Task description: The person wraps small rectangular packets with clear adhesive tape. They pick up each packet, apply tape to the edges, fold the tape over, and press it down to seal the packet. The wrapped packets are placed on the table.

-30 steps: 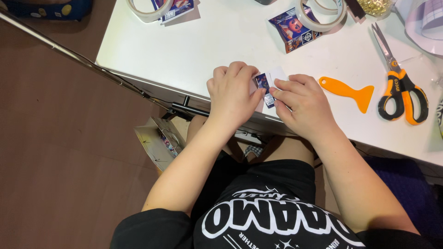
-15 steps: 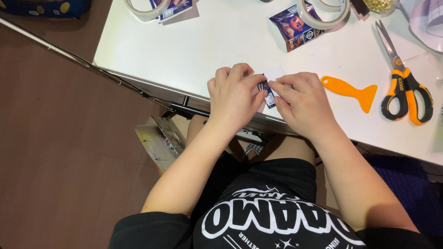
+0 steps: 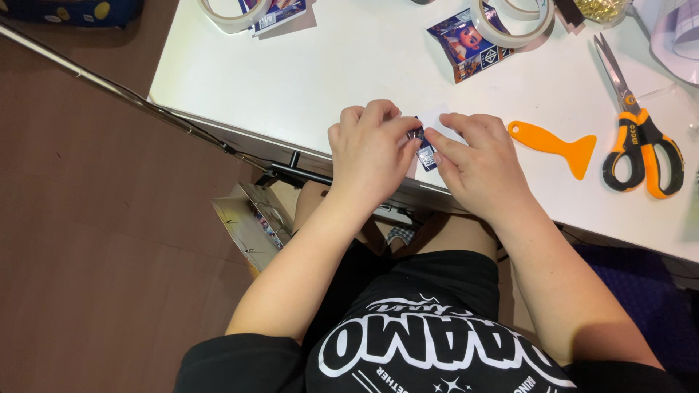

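At the near edge of the white bench (image 3: 306, 80), both hands are pinching a small printed card (image 3: 428, 154): the left hand (image 3: 370, 154) and right hand (image 3: 482, 164) each closing a narrow grip on it. The work looks midway. At three o'clock an orange scraper (image 3: 557, 143) and scissors (image 3: 641, 142) are lying; at twelve, a tape roll (image 3: 512, 23). Brown floor (image 3: 95, 240) is showing below.
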